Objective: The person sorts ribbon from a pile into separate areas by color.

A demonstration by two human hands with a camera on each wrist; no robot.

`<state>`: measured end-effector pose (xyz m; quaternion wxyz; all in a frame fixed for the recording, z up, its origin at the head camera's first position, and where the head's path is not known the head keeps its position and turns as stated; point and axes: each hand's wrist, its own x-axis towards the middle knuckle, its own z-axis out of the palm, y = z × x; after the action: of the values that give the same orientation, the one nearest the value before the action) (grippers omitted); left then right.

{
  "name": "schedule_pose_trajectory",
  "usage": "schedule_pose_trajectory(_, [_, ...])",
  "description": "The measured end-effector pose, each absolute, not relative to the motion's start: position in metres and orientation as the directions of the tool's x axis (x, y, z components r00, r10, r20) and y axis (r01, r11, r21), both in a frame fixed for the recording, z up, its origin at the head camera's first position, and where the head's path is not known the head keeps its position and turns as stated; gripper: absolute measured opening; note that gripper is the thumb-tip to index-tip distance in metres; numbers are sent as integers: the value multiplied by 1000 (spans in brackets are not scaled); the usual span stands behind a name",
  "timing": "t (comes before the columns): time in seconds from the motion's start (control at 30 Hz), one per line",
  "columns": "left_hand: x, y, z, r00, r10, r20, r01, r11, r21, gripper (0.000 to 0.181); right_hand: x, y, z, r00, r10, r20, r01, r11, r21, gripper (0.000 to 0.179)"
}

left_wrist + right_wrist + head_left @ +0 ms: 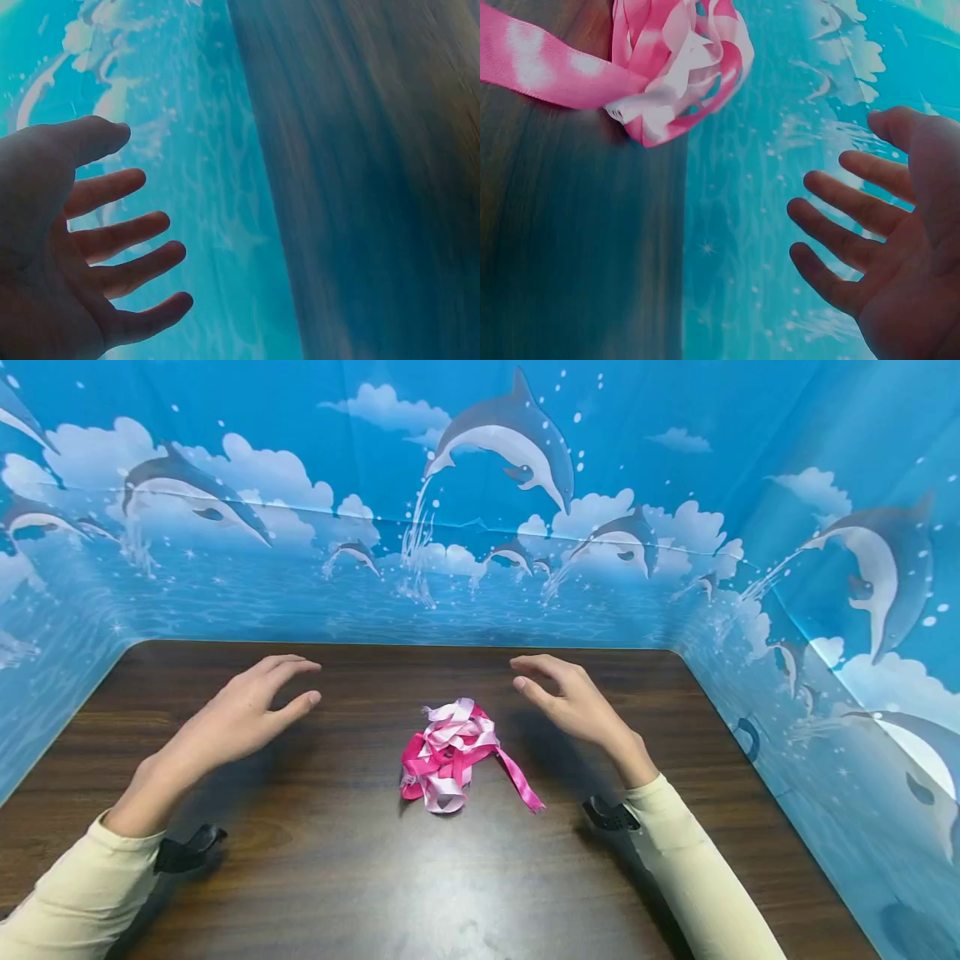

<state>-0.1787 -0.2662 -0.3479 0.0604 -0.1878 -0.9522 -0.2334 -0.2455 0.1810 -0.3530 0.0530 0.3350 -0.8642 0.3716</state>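
A loose, tangled heap of pink ribbon [450, 752] lies on the dark wooden table, hot pink on some stretches and pale, shiny pink on others. One tail of it trails toward the lower right. Left of the heap, my left hand [243, 710] hovers over the table with fingers apart, touching nothing. My right hand [573, 702] hovers on the other side, closer to the ribbon and likewise holding nothing. The right wrist view shows the ribbon [679, 67] beyond the spread fingers of the right hand [900, 240]. Only the left hand [75, 240], table and backdrop appear in the left wrist view.
Blue cloth [480, 585] printed with dolphins and clouds encloses the table [337, 877] at the back and both sides. Black straps [187, 849] sit at both wrists, by the pale yellow sleeves. The table's rear corners are rounded.
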Motion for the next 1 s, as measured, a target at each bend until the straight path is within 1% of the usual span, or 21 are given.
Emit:
schedule_pose_trajectory(0.13, [-173, -251, -342, -905, 374, 202, 425, 824, 376, 54, -252, 167, -357, -751, -580, 316, -625, 470, -623, 42])
schedule_pose_trajectory(0.27, [-168, -240, -341, -902, 392, 182, 433, 815, 385, 53, -257, 158, -364, -722, -630, 286, -633, 436, -639, 42])
schedule_pose_trajectory(0.37, [-169, -232, -342, -897, 404, 178, 441, 814, 377, 52, -260, 152, -368, -691, -676, 257, -645, 415, -642, 48])
schedule_pose_trajectory(0.5, [-170, -219, -346, -882, 426, 201, 470, 824, 316, 50, -262, 144, -373, -648, -733, 209, -664, 408, -627, 54])
schedule_pose_trajectory(0.6, [-170, -209, -351, -869, 449, 207, 493, 823, 283, 49, -265, 140, -378, -613, -769, 181, -679, 396, -618, 52])
schedule_pose_trajectory(0.77, [-171, -195, -360, -862, 472, 186, 507, 810, 294, 45, -270, 137, -385, -565, -805, 179, -692, 344, -634, 49])
schedule_pose_trajectory(0.9, [-175, -187, -365, -862, 479, 168, 507, 803, 313, 43, -274, 136, -385, -551, -813, 189, -703, 329, -631, 48])
schedule_pose_trajectory(1.0, [-178, -183, -366, -862, 481, 161, 507, 797, 330, 42, -276, 134, -385, -546, -814, 199, -712, 326, -622, 43])
